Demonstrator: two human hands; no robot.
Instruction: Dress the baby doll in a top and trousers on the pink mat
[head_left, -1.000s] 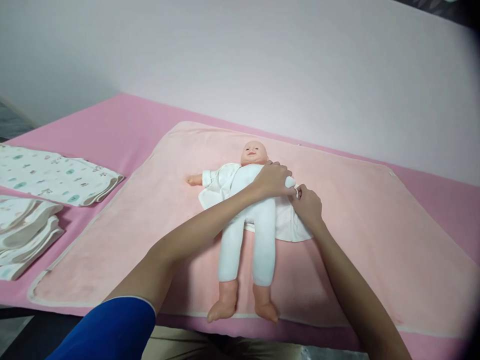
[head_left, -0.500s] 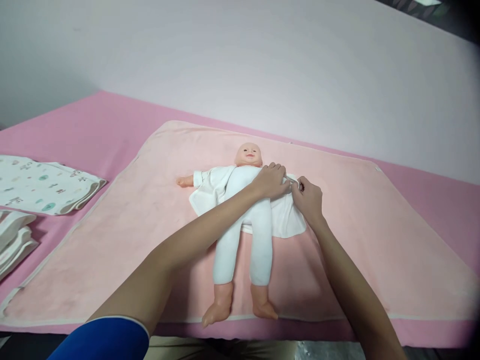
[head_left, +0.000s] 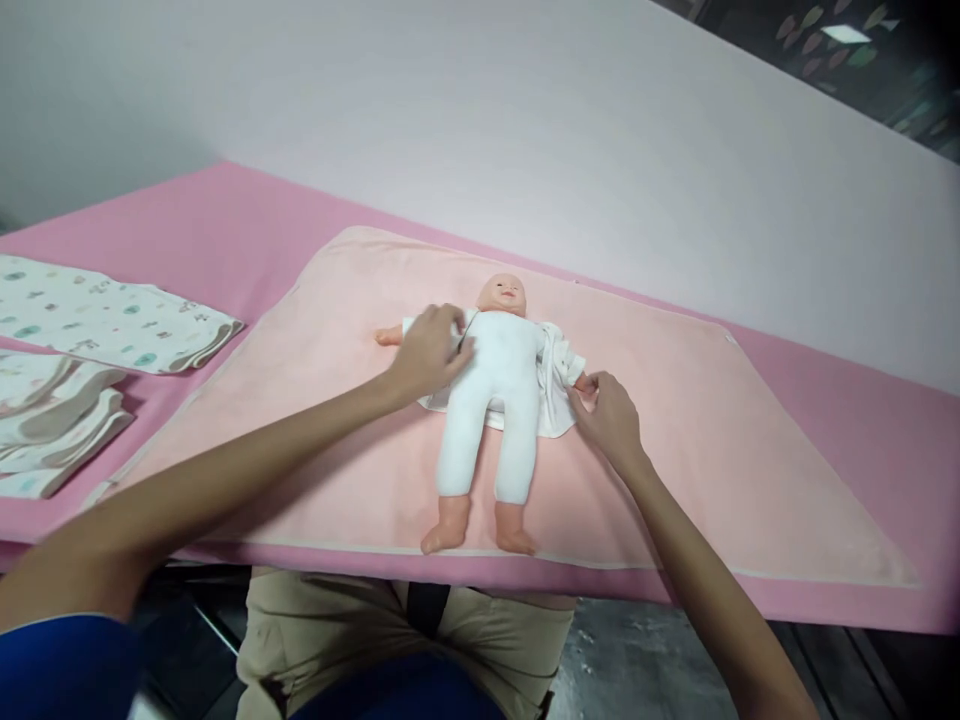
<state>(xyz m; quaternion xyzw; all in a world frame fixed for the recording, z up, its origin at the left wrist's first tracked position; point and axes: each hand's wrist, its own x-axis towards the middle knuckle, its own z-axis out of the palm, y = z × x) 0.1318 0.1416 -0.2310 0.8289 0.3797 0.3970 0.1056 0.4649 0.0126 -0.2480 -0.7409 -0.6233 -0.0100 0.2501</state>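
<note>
A baby doll [head_left: 491, 365] with a white cloth body lies face up, its feet pointing towards me. A white baby shirt [head_left: 556, 405] is spread under its back, with sleeves around both of its arms. My right hand [head_left: 611, 418] has its thumb and fingers around the doll's small hand, which pokes out of the sleeve at the right. Over the shirt front at the doll's other shoulder is my left hand [head_left: 429, 352], its thumb and fingers apart. It partly hides that sleeve; whether it touches the cloth is unclear.
The doll lies on a pale pink blanket [head_left: 315, 450] over a brighter pink table surface [head_left: 840, 420]. On the left lie a folded patterned cloth [head_left: 112, 315] and a stack of folded white clothes [head_left: 64, 425]. A pale wall [head_left: 525, 140] rises behind the table.
My left hand has moved left from the right-hand sleeve to the doll's other shoulder. The doll's hand now shows outside the right-hand sleeve, in my right hand. The view has shifted downward.
</note>
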